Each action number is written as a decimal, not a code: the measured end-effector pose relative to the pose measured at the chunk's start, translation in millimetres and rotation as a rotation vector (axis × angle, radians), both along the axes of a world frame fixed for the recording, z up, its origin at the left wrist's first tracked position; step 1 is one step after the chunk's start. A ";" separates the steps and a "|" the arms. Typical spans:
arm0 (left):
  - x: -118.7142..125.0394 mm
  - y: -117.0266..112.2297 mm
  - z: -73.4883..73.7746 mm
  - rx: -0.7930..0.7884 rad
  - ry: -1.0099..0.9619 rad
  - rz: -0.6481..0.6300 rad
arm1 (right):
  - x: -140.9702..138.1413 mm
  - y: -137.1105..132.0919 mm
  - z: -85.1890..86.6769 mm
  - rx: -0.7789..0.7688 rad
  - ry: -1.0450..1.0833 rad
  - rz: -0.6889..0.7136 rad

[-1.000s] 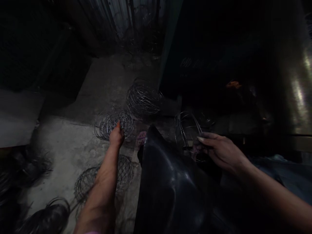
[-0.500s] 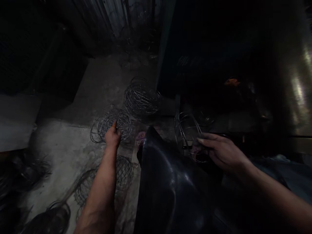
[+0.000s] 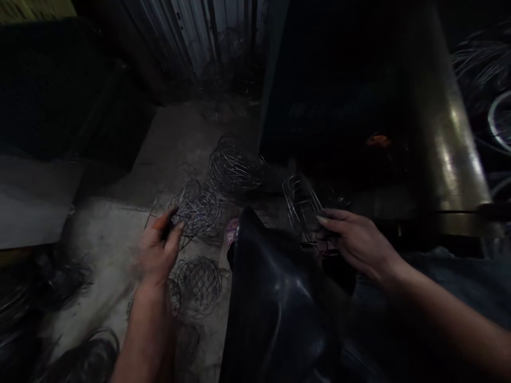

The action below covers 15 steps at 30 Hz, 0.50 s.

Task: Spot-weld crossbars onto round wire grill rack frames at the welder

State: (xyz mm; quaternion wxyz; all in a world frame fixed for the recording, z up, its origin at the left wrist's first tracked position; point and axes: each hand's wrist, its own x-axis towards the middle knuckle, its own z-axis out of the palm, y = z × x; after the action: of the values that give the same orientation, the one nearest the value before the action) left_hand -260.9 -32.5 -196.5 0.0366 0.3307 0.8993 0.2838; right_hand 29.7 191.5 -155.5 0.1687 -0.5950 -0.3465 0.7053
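My left hand [image 3: 154, 252] is closed, thumb and orange-looking finger drawn together beside a loose heap of wire rings [image 3: 202, 210] on the floor. A thin wire seems to run through its fingers; blur hides its full shape. On the other side, my right hand [image 3: 361, 242] pinches the near end of a long, narrow wire frame [image 3: 297, 199] with rounded far end and cross wires. That frame points away from me, over the dark ground to the right of my apron-covered knee.
Behind the heap lies a bigger wire bundle [image 3: 235, 167]. Nearer me are round wire mesh pieces [image 3: 202, 282]. A glossy black apron [image 3: 275, 298] covers my legs, with a patterned shoe [image 3: 231, 231] beside it. A shiny metal cylinder [image 3: 455, 143] stands at right.
My left hand has drawn back from over the wire heap, down and to the left, its thumb now apart from the pointing finger. My right hand has barely moved, still holding the wire frame.
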 end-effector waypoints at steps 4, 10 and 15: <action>31.0 16.5 30.7 -0.015 0.016 -0.275 | -15.9 4.2 10.6 0.143 0.083 -0.032; 63.6 77.3 38.0 -0.231 0.041 -0.784 | -33.5 9.4 14.1 0.410 0.171 0.031; 83.4 105.2 49.8 -0.298 0.154 -1.021 | -30.3 17.8 2.5 0.583 0.035 0.198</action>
State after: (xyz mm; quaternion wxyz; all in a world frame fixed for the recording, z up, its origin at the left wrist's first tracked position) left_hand -177.4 72.7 -146.7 0.1503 0.7371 0.6547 0.0741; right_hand -0.7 209.2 -153.0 0.2687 -0.4724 -0.5877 0.5994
